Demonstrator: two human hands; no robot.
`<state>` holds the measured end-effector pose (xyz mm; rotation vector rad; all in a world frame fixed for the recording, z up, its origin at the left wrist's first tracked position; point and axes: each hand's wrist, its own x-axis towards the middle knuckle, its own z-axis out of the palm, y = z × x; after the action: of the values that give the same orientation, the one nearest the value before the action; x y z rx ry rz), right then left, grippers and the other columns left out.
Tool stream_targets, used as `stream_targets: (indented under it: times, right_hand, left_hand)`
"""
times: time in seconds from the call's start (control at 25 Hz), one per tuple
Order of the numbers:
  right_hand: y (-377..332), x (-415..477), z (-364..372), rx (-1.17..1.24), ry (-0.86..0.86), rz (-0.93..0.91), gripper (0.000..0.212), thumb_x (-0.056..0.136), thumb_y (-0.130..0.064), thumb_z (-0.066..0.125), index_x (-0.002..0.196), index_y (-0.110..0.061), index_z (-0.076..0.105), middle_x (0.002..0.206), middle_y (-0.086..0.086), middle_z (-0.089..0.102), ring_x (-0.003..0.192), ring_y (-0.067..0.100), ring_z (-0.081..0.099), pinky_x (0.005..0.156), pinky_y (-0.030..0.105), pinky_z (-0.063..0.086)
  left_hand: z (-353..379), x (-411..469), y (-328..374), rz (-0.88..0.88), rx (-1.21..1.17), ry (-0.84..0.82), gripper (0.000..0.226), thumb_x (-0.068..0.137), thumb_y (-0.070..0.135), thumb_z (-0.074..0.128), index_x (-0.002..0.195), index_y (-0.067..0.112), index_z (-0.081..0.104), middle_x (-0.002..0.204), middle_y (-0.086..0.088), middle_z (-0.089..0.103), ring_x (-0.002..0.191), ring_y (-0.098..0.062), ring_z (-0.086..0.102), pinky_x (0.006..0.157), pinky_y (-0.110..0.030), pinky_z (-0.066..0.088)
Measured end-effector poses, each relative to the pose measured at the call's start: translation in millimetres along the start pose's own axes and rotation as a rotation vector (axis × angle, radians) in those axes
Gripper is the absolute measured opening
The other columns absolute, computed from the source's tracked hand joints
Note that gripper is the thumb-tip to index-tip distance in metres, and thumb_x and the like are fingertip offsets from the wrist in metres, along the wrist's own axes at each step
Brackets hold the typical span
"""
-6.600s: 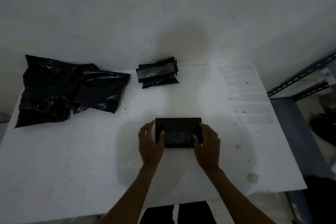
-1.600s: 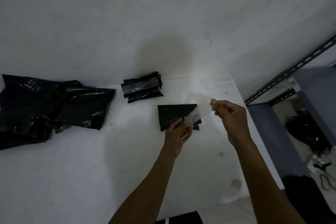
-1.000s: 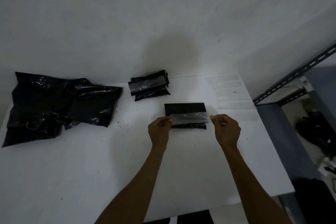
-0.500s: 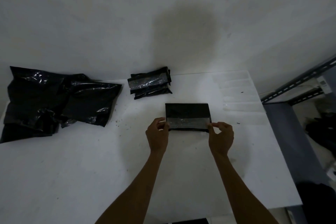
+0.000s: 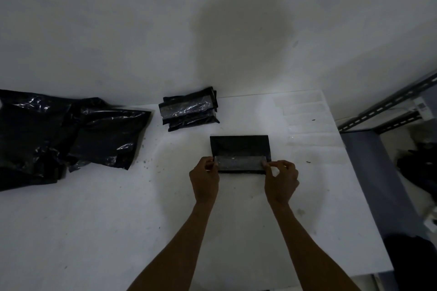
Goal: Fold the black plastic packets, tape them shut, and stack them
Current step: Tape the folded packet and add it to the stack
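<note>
A folded black packet (image 5: 240, 146) lies flat on the white table (image 5: 118, 220) in front of me. A clear tape strip (image 5: 239, 162) stretches across its near half. My left hand (image 5: 204, 178) pinches the strip's left end and my right hand (image 5: 281, 178) pinches its right end, both at the packet's near corners. A stack of folded, taped packets (image 5: 189, 111) sits at the back by the wall. A heap of loose black packets (image 5: 59, 134) lies at the far left.
Several clear tape strips (image 5: 305, 116) are stuck along the table's back right part. A grey metal rack (image 5: 387, 111) stands past the table's right edge. The white wall rises directly behind the table.
My hands lifted a tape strip from the right, stretched it between them and brought it down onto the folded packet. It now lies across the packet's near half.
</note>
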<state>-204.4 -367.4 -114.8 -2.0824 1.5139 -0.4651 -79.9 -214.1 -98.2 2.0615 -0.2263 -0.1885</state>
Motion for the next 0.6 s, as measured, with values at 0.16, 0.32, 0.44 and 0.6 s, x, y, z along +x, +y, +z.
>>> stream_targets:
  times: [0.16, 0.32, 0.44, 0.6]
  right_hand:
    - [1, 2, 3, 0.024, -0.004, 0.021, 0.016, 0.086, -0.034, 0.074, 0.093, -0.020, 0.071, 0.110, 0.005, 0.063, 0.102, 0.026, 0.056, 0.087, 0.044, 0.044]
    - [4, 4, -1, 0.178, -0.027, -0.028, 0.026, 0.086, -0.037, 0.073, 0.104, -0.019, 0.067, 0.103, 0.002, 0.064, 0.092, 0.021, 0.060, 0.076, 0.033, 0.050]
    - [9, 7, -8, 0.212, -0.054, -0.050, 0.037, 0.086, -0.034, 0.074, 0.117, -0.018, 0.063, 0.110, 0.002, 0.064, 0.091, 0.013, 0.058, 0.074, 0.022, 0.044]
    - [7, 10, -17, 0.097, 0.058, -0.319, 0.033, 0.086, -0.016, 0.075, 0.117, -0.011, 0.064, 0.112, 0.006, 0.062, 0.100, 0.021, 0.058, 0.083, 0.034, 0.053]
  left_hand:
    - [4, 0, -4, 0.031, 0.028, -0.011, 0.012, 0.085, -0.003, 0.070, 0.092, 0.006, 0.072, 0.079, 0.003, 0.069, 0.067, -0.003, 0.062, 0.065, -0.003, 0.047]
    - [5, -2, -2, 0.060, 0.051, -0.033, 0.012, 0.086, 0.003, 0.071, 0.096, 0.009, 0.070, 0.084, 0.003, 0.066, 0.070, -0.006, 0.061, 0.062, -0.013, 0.051]
    - [3, -3, -3, -0.054, 0.111, 0.015, 0.035, 0.084, 0.020, 0.077, 0.115, 0.011, 0.065, 0.107, -0.001, 0.064, 0.087, -0.010, 0.060, 0.066, -0.018, 0.048]
    - [-1, 5, 1, 0.274, 0.193, -0.003, 0.026, 0.087, 0.013, 0.072, 0.113, 0.010, 0.068, 0.115, -0.006, 0.059, 0.104, -0.014, 0.055, 0.086, -0.013, 0.047]
